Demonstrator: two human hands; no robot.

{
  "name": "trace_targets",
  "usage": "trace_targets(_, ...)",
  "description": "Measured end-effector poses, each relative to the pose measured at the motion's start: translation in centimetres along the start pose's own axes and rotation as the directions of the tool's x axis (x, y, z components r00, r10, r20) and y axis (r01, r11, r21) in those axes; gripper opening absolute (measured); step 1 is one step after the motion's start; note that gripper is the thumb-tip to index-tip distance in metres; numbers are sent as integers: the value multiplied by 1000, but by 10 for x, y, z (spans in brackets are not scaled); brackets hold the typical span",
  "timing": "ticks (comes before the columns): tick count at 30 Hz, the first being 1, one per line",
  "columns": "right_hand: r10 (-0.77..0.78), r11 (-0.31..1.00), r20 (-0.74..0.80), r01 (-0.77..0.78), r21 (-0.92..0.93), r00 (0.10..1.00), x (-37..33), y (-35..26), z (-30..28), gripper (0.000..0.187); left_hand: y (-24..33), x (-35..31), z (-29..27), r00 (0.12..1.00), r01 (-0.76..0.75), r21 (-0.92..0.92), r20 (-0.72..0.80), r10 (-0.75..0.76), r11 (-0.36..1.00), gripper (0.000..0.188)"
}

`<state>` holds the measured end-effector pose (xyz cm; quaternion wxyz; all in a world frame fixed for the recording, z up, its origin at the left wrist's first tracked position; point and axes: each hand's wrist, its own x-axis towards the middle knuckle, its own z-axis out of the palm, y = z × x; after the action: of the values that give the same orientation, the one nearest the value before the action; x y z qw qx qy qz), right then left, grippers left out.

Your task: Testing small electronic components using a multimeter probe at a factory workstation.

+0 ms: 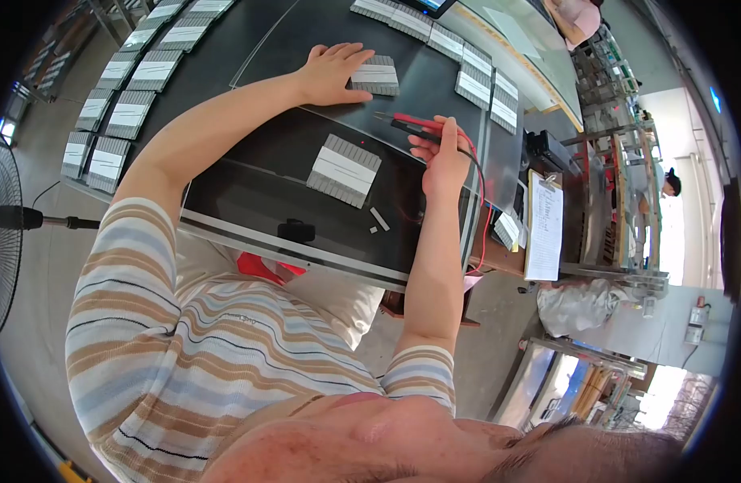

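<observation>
Head view: the right hand has its fingers curled closed around a red pen and a black pen, both with wires. The pen tips point toward 9 or 10 o'clock and look to be touching no block. The left hand has its fingers spread wide. It rests on the left edge of the far block, a gray striped one with a white band; I cannot tell if it grips or just presses.

Take the near block as the middle of the clock. It lies flat, and no hand is on it. The left hand is at 12, the far block is at 1 and the right hand is at 3. If someone bumps the near block, I think it could slide, since the table top looks smooth.

The left hand could push the far block crooked if it leans too hard. The two tips sit close together, so a small wobble could make them touch. The red wire hangs at 4 o'clock; if it snags, it could tug the red pen. Two white bits lie loose at 5 o'clock, and a sleeve or arm could brush them away.
</observation>
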<state>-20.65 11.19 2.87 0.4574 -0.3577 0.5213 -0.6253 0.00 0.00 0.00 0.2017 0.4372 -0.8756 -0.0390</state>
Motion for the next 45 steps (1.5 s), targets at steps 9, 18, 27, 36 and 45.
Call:
trace_targets(9,29,999,-5,-29,16,1000,-5,-1,3,32,-11,15,-15,981,-190,24,-43,191,981,64)
trace_targets(18,22,1000,32,-22,7,999,-4,0,4,32,18,-39,-24,936,-351,-88,-26,350,932,59)
trace_targets(27,28,999,27,-28,-20,999,-4,-2,3,31,27,-44,-30,951,-289,-149,72,302,946,64)
trace_targets(36,41,998,37,-40,-44,998,-1,0,0,30,29,-40,-30,942,-291,-123,139,307,949,69)
trace_targets(45,1,999,2,-1,52,1000,0,-1,-2,31,31,-38,-34,947,-273,-130,138,291,953,68)
